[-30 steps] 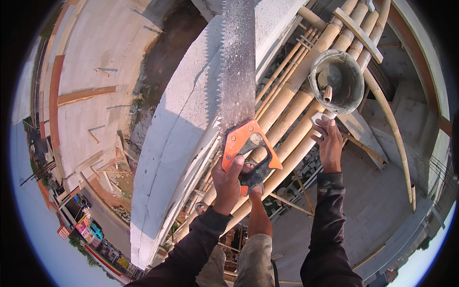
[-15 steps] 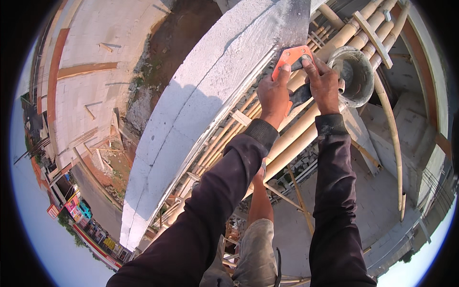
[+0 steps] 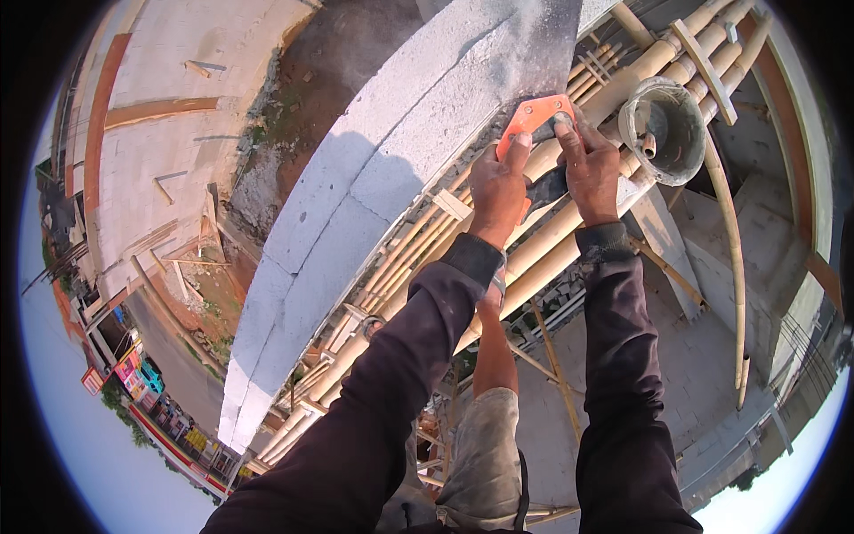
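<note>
A handsaw with an orange handle point(image 3: 534, 114) and a wide dark blade point(image 3: 553, 53) lies against the top of a pale grey block wall point(image 3: 356, 178). My left hand point(image 3: 500, 191) is closed on the handle, its thumb pressed to the orange part. On the handle's other side my right hand point(image 3: 591, 178) is closed too, with its thumb beside a dark grip section. Both hands hide much of the handle, and the blade's cutting edge cannot be made out. Pale dust hangs about the wall near the blade. A dirty bucket point(image 3: 669, 133) is to the right of my right hand.
Bamboo scaffold poles point(image 3: 543, 258) run alongside the wall beneath my arms. A wooden crosspiece point(image 3: 703, 69) lies over the poles beyond the bucket. Left of the wall is a drop to bare ground point(image 3: 338, 62). My leg point(image 3: 495, 360) shows below, over the scaffold.
My hands and the saw handle have shifted slightly down and left in the picture. The bucket appears a little farther right, and more dust shows left of the wall. Both hands keep their grip.
</note>
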Demonstrator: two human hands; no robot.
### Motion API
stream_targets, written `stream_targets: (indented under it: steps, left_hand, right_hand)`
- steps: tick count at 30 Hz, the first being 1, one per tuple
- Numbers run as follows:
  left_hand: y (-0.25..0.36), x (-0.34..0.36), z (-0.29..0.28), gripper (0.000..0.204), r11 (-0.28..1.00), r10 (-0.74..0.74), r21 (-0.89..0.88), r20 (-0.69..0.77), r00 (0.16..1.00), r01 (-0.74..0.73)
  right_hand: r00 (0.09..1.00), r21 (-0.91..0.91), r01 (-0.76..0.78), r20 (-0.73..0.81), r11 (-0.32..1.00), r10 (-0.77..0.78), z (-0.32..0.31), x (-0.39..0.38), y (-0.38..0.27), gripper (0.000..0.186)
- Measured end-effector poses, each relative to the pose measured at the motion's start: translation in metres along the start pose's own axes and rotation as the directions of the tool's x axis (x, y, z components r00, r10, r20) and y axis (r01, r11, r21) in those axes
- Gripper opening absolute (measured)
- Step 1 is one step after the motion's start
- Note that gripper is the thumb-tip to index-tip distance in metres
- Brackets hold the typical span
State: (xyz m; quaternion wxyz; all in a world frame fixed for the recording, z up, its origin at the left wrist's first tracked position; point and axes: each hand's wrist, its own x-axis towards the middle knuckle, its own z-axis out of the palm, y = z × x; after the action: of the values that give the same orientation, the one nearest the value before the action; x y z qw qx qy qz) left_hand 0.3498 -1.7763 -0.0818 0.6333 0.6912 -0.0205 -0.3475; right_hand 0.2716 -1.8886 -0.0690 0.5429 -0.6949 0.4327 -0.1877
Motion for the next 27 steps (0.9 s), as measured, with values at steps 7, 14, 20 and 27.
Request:
stream_targets:
  steps: [7, 14, 20, 27]
  left_hand:
    - [0.029, -0.074, -0.034, 0.045, 0.943, -0.290, 0.162, -0.034, 0.956, 0.291]
    - [0.011, -0.035, -0.050, 0.068, 0.935, -0.291, 0.220, 0.025, 0.956, 0.279]
    - [0.012, -0.125, -0.068, 0.043, 0.970, -0.224, 0.089, -0.027, 0.974, 0.225]
    - [0.004, -0.012, -0.035, 0.047, 0.996, -0.074, -0.050, 0.023, 0.997, 0.075]
  right_hand:
    - [0.943, 0.059, -0.332, 0.022, 0.941, 0.332, 0.008, -0.075, -0.042, 0.050]
    - [0.998, 0.049, -0.034, 0.052, 0.998, 0.031, 0.026, -0.049, -0.007, 0.051]
    - [0.992, 0.114, -0.103, 0.089, 0.988, 0.093, 0.016, -0.130, -0.021, 0.047]
    - [1.000, -0.052, 0.016, 0.019, 0.998, -0.015, 0.028, -0.018, -0.020, 0.047]
